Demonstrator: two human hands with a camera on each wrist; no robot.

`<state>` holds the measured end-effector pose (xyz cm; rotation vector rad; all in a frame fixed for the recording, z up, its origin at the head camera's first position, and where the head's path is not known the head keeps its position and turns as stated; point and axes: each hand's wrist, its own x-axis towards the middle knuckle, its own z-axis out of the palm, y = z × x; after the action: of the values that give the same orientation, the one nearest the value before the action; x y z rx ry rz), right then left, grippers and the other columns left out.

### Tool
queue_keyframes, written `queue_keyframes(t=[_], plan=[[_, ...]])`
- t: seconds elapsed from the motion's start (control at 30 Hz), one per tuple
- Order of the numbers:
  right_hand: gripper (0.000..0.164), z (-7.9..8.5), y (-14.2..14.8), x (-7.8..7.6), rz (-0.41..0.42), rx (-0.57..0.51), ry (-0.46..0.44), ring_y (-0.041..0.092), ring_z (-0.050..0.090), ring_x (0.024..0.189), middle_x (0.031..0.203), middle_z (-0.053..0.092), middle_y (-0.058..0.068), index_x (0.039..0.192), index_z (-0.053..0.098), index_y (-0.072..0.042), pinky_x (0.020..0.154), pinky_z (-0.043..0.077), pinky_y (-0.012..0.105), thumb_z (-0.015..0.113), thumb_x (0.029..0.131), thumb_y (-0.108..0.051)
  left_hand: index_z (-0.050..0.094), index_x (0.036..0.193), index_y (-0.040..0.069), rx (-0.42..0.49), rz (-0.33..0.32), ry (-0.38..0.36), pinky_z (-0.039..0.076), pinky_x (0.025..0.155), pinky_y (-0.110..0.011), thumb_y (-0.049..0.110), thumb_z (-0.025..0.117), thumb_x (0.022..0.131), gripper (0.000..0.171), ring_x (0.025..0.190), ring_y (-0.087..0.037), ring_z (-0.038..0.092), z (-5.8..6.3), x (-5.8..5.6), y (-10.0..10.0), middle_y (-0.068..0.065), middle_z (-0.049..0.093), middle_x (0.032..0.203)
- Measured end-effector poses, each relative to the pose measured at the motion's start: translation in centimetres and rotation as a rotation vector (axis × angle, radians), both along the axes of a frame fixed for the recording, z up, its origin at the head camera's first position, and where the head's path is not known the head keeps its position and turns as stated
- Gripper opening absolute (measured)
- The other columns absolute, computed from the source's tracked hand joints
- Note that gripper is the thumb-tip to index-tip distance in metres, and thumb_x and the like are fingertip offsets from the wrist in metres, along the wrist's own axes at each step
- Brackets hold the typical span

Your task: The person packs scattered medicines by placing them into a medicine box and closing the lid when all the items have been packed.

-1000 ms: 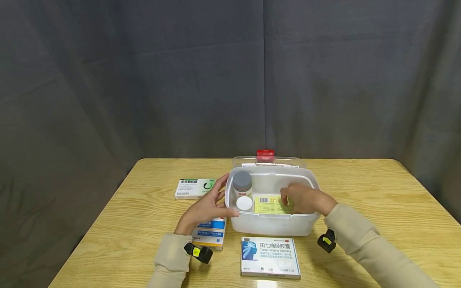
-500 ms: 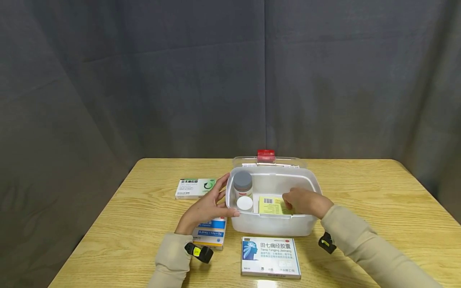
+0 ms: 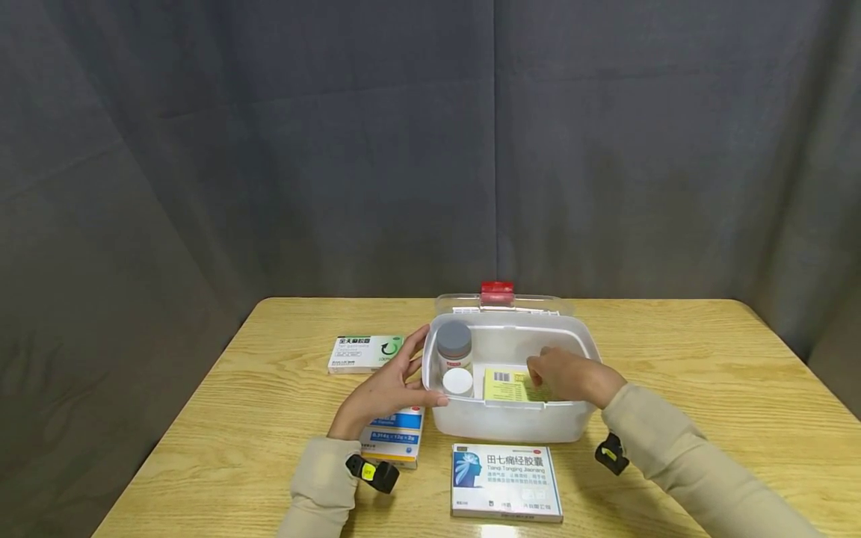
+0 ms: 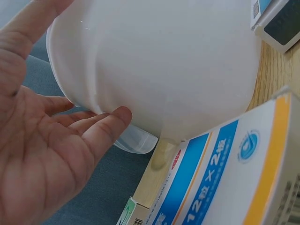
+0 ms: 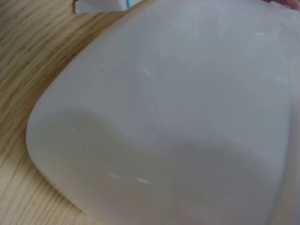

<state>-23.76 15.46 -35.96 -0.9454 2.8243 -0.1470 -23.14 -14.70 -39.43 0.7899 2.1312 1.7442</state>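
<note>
A white plastic medicine box (image 3: 507,423) stands with its lid raised at the back. My left hand (image 3: 386,390) rests on its left end, thumb along the front rim and relaxed fingers against the outer wall, as the left wrist view (image 4: 56,131) shows too. Inside, my right hand (image 3: 572,373) holds a yellow medicine carton (image 3: 503,385) at its right part; the fingertips are hidden. A grey-capped bottle (image 3: 454,342) and a white-capped bottle (image 3: 458,382) stand at the left inside. The box's outer wall (image 5: 164,93) fills most of the right wrist view.
A white-and-blue capsule carton (image 3: 506,482) lies in front of the box. Partly under my left forearm is a blue-and-orange carton (image 3: 397,437); a white-and-green carton (image 3: 363,356) lies behind it. The lid's red latch (image 3: 497,293) shows at the back of the wooden table (image 3: 706,388).
Between the first and second frames the yellow carton shifted slightly right inside the box, with my right hand at it. Since then both hands have stayed almost still.
</note>
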Motion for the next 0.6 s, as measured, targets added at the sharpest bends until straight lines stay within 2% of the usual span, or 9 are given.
queue_keyframes(t=[0.17,0.27,0.4,0.6], plan=[[0.03,0.47,-0.06,0.09,-0.04,-0.077,0.01,0.017,0.046,0.069,0.079,0.05,0.004,0.087,0.054,-0.01,0.064,0.043,0.031,0.078,0.072,0.001,0.005,0.157,0.024,0.0,0.001,0.025,0.029,0.11,-0.048,0.016,0.081,0.081,0.108,0.144,-0.029,0.017,-0.14,0.05,-0.04,-0.002,0.01,0.161],[0.032,0.68,0.03,0.16,-0.07,-0.11,0.03,0.017,0.046,0.069,0.082,0.051,0.004,0.091,0.054,-0.01,0.063,0.043,0.031,0.08,0.072,-0.005,0.007,0.157,0.024,0.01,-0.01,0.041,0.028,0.11,-0.049,0.015,0.08,0.082,0.105,0.144,-0.031,0.017,-0.22,-0.01,-0.03,0.0,0.008,0.161],[0.032,0.64,0.3,0.24,-0.092,-0.202,0.085,0.018,0.048,0.07,0.086,0.055,0.006,0.097,0.056,-0.006,0.064,0.045,0.032,0.077,0.074,-0.007,0.008,0.157,0.025,0.016,-0.018,0.051,0.028,0.11,-0.049,0.014,0.08,0.081,0.105,0.144,-0.029,0.017,-0.17,-0.03,0.05,0.002,0.008,0.161],[0.035,0.29,0.44,0.3,-0.115,-0.408,0.24,0.028,0.062,0.09,0.102,0.065,0.015,0.109,0.062,0.001,0.079,0.054,0.044,0.077,0.079,-0.008,0.007,0.157,0.022,0.009,-0.028,0.044,0.028,0.111,-0.047,0.014,0.08,0.082,0.105,0.144,-0.027,0.018,-0.09,-0.1,0.09,0.001,0.008,0.161]])
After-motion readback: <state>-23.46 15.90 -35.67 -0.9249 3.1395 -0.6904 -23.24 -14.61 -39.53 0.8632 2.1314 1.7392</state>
